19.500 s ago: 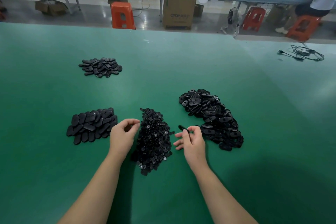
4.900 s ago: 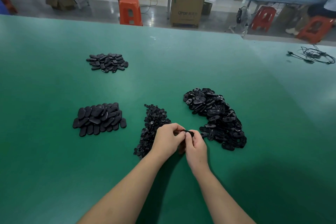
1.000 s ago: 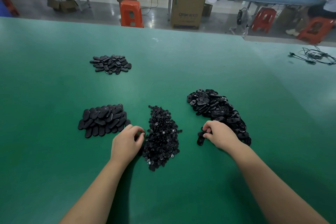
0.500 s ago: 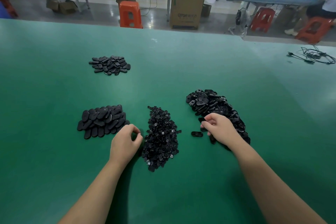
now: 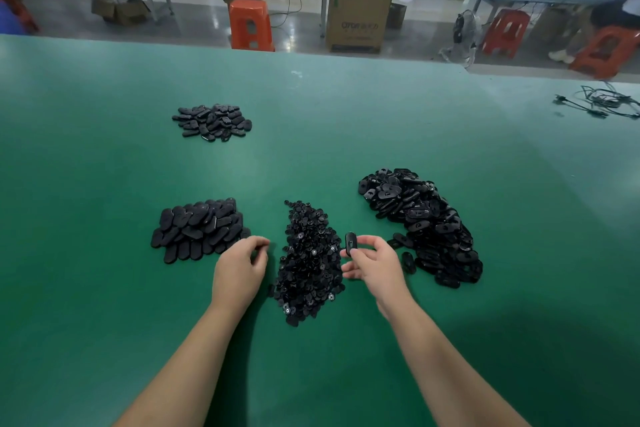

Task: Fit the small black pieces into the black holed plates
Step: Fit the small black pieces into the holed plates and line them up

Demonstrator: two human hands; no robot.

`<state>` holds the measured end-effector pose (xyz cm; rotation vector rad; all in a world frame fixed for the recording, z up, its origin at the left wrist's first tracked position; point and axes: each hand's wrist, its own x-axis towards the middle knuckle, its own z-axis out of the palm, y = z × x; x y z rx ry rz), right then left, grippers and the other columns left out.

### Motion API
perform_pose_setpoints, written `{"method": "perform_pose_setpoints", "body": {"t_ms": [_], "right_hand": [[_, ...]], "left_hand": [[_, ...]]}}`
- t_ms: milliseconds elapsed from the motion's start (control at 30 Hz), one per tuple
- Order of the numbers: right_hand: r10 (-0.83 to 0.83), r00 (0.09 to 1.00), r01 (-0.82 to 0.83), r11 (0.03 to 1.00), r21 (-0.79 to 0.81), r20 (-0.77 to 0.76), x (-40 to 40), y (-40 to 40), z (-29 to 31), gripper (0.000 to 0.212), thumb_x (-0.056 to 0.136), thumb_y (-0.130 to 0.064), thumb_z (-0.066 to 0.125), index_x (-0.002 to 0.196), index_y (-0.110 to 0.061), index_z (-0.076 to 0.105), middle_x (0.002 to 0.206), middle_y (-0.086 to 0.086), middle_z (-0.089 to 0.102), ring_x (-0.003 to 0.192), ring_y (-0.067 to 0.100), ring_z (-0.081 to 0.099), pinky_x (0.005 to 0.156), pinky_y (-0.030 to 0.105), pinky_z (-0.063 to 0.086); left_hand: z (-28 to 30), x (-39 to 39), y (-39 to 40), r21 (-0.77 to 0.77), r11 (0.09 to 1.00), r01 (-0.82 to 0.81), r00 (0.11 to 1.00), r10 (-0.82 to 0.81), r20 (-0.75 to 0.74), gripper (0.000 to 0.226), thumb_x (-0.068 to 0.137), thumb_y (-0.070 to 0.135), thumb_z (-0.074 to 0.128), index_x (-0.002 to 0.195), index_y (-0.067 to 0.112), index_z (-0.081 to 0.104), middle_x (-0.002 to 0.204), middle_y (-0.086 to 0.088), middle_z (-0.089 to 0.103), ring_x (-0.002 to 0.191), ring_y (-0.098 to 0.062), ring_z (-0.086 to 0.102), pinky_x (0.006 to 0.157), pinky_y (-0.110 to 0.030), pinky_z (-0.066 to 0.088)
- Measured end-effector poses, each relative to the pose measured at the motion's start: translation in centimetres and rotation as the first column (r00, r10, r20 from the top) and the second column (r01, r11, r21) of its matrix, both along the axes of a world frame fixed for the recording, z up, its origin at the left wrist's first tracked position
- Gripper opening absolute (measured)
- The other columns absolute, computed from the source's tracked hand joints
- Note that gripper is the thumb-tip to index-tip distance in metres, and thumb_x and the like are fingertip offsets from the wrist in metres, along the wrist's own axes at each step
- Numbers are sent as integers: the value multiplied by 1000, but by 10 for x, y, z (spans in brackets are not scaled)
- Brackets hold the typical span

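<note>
The right hand (image 5: 372, 262) pinches one holed plate (image 5: 350, 244) upright by its edges between thumb and fingertips, just beside the near-middle heap of small black pieces (image 5: 310, 262). The left hand (image 5: 240, 269) sits at that heap's left flank with fingers curled in; it probably pinches a small piece, though none shows, so I cannot tell. The loose holed plates (image 5: 420, 224) lie heaped toward the tabletop's right side, and a neat stack of closed-faced ovals (image 5: 199, 229) — likely finished ones — lies left, with a smaller pile (image 5: 213, 122) further toward the far edge.

The plate looks light, stiff and smooth, so gripping its rim and leaving the hole clear seems right. The small pieces are tiny and light — fingertip work, easily dropped or scattered across the green tabletop (image 5: 104, 149).
</note>
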<state>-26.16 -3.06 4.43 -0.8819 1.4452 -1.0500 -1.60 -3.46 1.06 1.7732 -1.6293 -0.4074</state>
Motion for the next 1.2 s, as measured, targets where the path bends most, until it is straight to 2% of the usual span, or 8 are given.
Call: {"method": "perform_pose_setpoints", "body": {"t_ms": [167, 300, 500, 700, 833, 967, 1100, 1200], "right_hand": [[-22, 996, 13, 995, -104, -82, 2, 8, -14, 18, 100, -5, 58, 117, -9, 57, 89, 3, 77, 61, 15, 66, 60, 30, 58], [-31, 992, 6, 981, -194, -124, 7, 19, -19, 38, 102, -6, 56, 122, -38, 56, 93, 1, 74, 64, 12, 65, 61, 27, 58], [-114, 978, 67, 964, -256, -173, 7, 22, -21, 10, 99, -9, 60, 99, -17, 54, 87, 2, 74, 58, 10, 64, 53, 25, 53], [-88, 981, 44, 969, -242, -173, 7, 20, -20, 25, 102, -12, 57, 121, -28, 51, 93, -3, 77, 61, 14, 67, 56, 24, 55], [-105, 979, 60, 967, -248, -173, 6, 19, -21, 13, 105, -13, 52, 103, -24, 59, 102, -7, 76, 62, 14, 69, 55, 25, 55], [-105, 965, 38, 962, -269, -239, 4, 20, -24, 13, 103, -24, 58, 98, -28, 69, 79, -10, 72, 60, 6, 60, 57, 24, 47], [-132, 964, 60, 955, -292, -231, 3, 19, -28, 13, 99, -23, 65, 102, -30, 76, 87, -11, 71, 75, 3, 64, 72, 20, 51], [-129, 972, 78, 965, -251, -194, 5, 18, -28, 15, 102, -18, 59, 104, -27, 72, 65, -3, 70, 51, 6, 54, 55, 21, 45]], "left_hand": [[2, 0, 0, 0, 1000, -10, 999, 10, -49, 11, 92, 12, 68, 99, 18, 75, 88, 11, 69, 71, 1, 55, 64, -18, 41], [5, 1, 1, 0, 1000, -15, 997, 15, -77, 12, 90, 12, 70, 95, 21, 75, 86, 16, 65, 75, 4, 57, 63, -11, 38], [4, 1, 3, 36, 998, -44, 983, 49, -174, 14, 90, 17, 71, 87, 30, 72, 65, 15, 64, 57, -3, 55, 50, -13, 39], [9, -1, -4, 129, 985, -111, 920, 151, -362, 18, 90, 19, 72, 82, 34, 70, 74, 14, 71, 66, -2, 63, 59, -20, 48], [17, -9, -9, 176, 976, -130, 850, 202, -486, 16, 89, 15, 73, 79, 28, 73, 71, 12, 72, 57, 4, 58, 51, -12, 46], [27, -33, -7, 209, 976, -66, 826, 171, -538, 12, 88, 15, 75, 80, 24, 75, 73, 10, 73, 61, 4, 61, 58, -14, 48], [37, -68, -4, 220, 974, 57, 823, 79, -562, 12, 86, 13, 75, 80, 24, 76, 76, 6, 74, 67, -2, 62, 67, -18, 51], [40, -92, -3, 214, 968, 129, 854, 1, -521, 17, 86, 11, 74, 77, 26, 74, 70, 8, 71, 61, -3, 58, 63, -21, 48]]}}
